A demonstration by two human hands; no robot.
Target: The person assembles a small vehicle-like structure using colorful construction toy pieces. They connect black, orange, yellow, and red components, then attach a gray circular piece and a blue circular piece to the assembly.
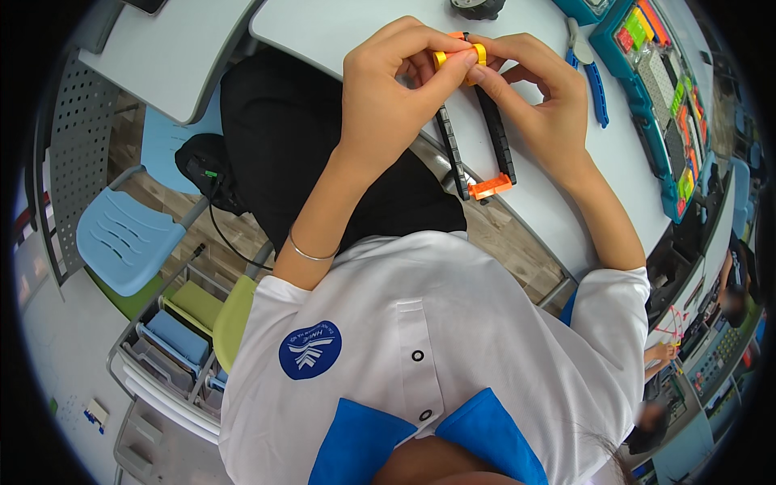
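Near the table's edge, my left hand (384, 101) and my right hand (543, 105) meet, fingertips pinched on a small yellow plastic building piece (478, 55) with rounded ends. Its middle is partly covered by my thumbs. A narrow frame of two long black beams (495, 136) reaches from under my fingers toward my body. An orange block (491, 187) joins the beams at their near end, and a bit of orange shows at the far end between my hands. How the yellow piece meets the frame is hidden by my fingers.
Blue-handled pliers (599, 93) lie right of my right hand. Beyond them, a teal case (664, 153) holds several coloured parts. A dark wheel-like part (477, 8) sits at the far edge. Left are a light blue chair (129, 242) and another table (174, 61). Other people are at far right.
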